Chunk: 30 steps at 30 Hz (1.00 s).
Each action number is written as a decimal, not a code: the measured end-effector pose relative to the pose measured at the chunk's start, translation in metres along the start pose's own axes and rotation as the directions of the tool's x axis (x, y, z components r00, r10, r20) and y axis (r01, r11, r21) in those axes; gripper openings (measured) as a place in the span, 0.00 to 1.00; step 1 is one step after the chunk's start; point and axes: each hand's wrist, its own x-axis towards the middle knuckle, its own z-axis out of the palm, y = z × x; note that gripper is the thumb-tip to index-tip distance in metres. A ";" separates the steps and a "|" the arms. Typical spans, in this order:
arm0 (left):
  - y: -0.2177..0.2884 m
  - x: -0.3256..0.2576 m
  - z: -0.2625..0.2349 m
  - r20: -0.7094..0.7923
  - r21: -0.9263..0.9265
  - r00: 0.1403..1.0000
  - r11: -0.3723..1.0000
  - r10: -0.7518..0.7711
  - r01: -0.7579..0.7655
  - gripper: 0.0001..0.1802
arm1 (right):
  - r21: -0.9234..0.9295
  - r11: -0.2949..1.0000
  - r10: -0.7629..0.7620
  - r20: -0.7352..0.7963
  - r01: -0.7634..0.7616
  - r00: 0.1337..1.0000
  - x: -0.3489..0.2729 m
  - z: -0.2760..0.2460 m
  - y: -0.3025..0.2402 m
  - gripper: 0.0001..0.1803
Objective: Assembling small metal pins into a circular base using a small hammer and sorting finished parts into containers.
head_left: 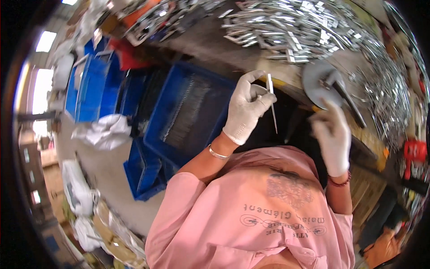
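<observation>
Fingers of the gloved left hand (246, 107) pinch a thin metal strip (272, 102), held upright above the lap.
The strip is narrow and silvery. The right hand (332, 136), blurred with its grip unclear, sits by a grey disc (319, 80); metal pieces (291, 24) are heaped beyond, a blue crate (188, 112) stands leftward.

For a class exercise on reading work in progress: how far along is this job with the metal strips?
Done: thin metal pieces fill the blue crate. In hand: the gloved left hand pinches one thin metal strip; the blurred right hand is beside the round metal disc. Left: a big heap of strips on the bench.
</observation>
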 end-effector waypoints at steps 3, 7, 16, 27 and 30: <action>-0.027 0.001 -0.064 -0.231 -0.045 0.973 0.999 0.000 -0.010 0.31 | 0.109 0.994 0.024 -0.145 -0.009 0.989 0.016 -0.018 0.013 0.28; -0.122 0.017 -0.181 -0.608 0.074 0.791 0.986 -0.073 0.148 0.32 | 0.131 0.991 0.056 -0.176 -0.033 0.983 0.026 -0.017 0.021 0.26; -0.212 0.107 -0.302 -0.753 0.457 0.634 0.833 0.176 0.312 0.29 | 0.098 0.993 0.085 -0.235 -0.063 0.968 0.026 -0.013 0.020 0.23; -0.291 0.174 -0.399 -0.708 0.663 0.576 0.665 0.409 0.343 0.22 | 0.136 0.986 0.125 -0.220 -0.096 0.967 0.021 -0.021 0.023 0.21; -0.285 0.212 -0.267 -0.799 0.441 0.566 0.837 0.202 0.323 0.18 | 0.076 0.986 0.166 -0.313 -0.150 0.935 0.014 -0.017 0.026 0.21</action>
